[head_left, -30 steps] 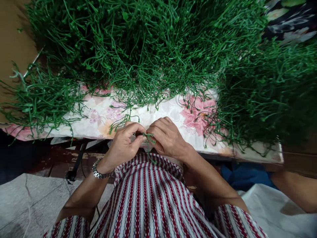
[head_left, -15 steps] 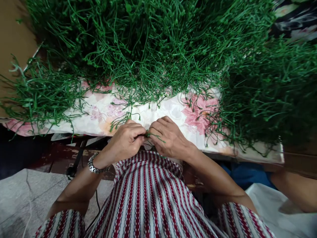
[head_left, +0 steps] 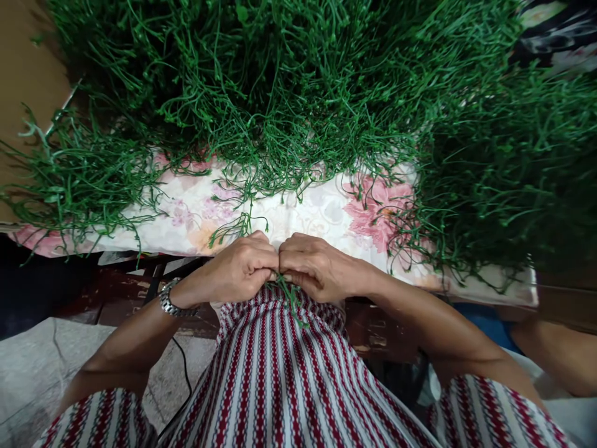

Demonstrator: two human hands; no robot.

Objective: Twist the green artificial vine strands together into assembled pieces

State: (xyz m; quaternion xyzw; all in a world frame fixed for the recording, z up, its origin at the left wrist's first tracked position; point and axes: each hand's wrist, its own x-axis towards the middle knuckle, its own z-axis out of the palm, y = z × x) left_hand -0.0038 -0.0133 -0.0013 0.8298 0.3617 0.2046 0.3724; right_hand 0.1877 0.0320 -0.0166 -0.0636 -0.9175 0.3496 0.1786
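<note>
My left hand (head_left: 242,267) and my right hand (head_left: 317,266) meet knuckle to knuckle at the near edge of a floral cloth (head_left: 289,218). Both are closed, pinching thin green stems (head_left: 293,298) that hang below the fingers over the striped garment. More green tips (head_left: 233,229) stick out beyond my left hand onto the cloth. The exact spot where the fingers grip is hidden. Beyond the hands lies a large heap of green stems (head_left: 280,93).
Smaller green piles lie at the left (head_left: 84,180) and the right (head_left: 504,186). Brown cardboard (head_left: 28,74) stands at the far left. Another person's bare limb (head_left: 555,354) shows at the lower right. A black cable (head_left: 185,367) hangs below my left forearm.
Both hands have come together and moved slightly nearer my body. The stems that pointed right across my right hand now hang down between the hands. My elbows have spread wider.
</note>
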